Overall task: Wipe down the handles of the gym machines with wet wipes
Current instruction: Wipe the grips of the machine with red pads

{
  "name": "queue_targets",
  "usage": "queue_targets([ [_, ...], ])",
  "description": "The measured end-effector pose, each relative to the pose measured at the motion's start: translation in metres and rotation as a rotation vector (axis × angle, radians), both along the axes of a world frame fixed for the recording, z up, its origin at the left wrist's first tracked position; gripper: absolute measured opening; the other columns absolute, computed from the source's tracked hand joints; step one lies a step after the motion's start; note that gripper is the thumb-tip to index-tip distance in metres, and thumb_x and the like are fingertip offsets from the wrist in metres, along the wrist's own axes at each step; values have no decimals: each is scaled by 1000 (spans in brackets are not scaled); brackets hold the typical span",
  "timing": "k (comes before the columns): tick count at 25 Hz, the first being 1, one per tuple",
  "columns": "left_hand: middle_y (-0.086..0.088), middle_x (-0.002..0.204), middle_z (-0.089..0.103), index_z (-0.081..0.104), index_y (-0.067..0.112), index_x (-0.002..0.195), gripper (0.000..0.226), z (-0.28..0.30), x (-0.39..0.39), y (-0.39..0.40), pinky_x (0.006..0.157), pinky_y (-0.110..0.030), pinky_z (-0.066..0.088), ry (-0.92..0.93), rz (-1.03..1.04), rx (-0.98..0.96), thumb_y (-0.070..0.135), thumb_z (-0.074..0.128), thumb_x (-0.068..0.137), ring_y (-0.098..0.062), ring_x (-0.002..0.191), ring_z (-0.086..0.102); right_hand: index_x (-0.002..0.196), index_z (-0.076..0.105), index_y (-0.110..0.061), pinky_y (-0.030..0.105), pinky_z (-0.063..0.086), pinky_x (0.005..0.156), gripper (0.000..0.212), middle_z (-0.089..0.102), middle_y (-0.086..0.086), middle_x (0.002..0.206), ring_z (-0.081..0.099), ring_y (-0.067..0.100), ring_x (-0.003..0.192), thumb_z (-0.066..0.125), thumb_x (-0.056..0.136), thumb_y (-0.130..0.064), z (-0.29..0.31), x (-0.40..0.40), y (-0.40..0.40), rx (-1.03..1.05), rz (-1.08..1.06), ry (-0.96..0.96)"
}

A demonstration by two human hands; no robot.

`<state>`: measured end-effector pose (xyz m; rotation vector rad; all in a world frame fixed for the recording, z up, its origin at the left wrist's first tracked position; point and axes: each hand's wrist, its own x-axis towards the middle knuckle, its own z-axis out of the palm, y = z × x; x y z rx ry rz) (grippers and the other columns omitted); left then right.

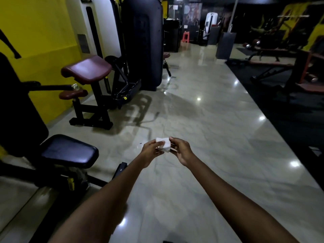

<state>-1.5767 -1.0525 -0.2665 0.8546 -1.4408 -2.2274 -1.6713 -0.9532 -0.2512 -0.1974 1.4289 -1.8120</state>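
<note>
A folded white wet wipe point(164, 144) is held between both hands, out in front of me over the tiled floor. My left hand point(151, 150) pinches its left side and my right hand point(181, 149) pinches its right side. A black machine handle with a shiny end cap point(75, 87) sticks out at the left, well away from both hands. Beside it stand a machine with maroon pads point(87, 69) and a black padded seat point(69, 150) at the near left.
A tall black weight-stack cover point(142, 42) stands at the back left against the yellow wall point(40, 28). Benches and racks point(273, 65) sit on dark matting at the right. A red stool point(185, 37) stands far back. Glossy tiled floor point(201, 111) runs down the middle.
</note>
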Motion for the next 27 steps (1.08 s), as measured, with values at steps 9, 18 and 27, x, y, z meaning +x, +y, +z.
queue_targets([
  [9,-9,90,65,61,4,105,18,-4,-183,-100,70,-25,51,-20,40,41,13,59,90,-20,80,63,72,65,-3,22,52,53,8,65,8,68,62,21,65,68,77,2,2,-184,-101,44,-6,117],
  [18,-9,85,63,60,8,93,7,7,-374,-172,71,-24,52,-3,14,-1,7,62,87,-19,76,62,96,65,6,20,51,60,22,63,9,76,60,18,66,66,75,11,2,-369,-175,38,-109,183],
  [27,-9,92,65,64,7,98,12,-3,-538,-306,79,-27,50,-11,-33,35,6,57,88,-20,85,63,96,66,5,20,51,59,19,64,10,76,61,18,66,65,77,9,-13,-538,-307,82,-114,232],
])
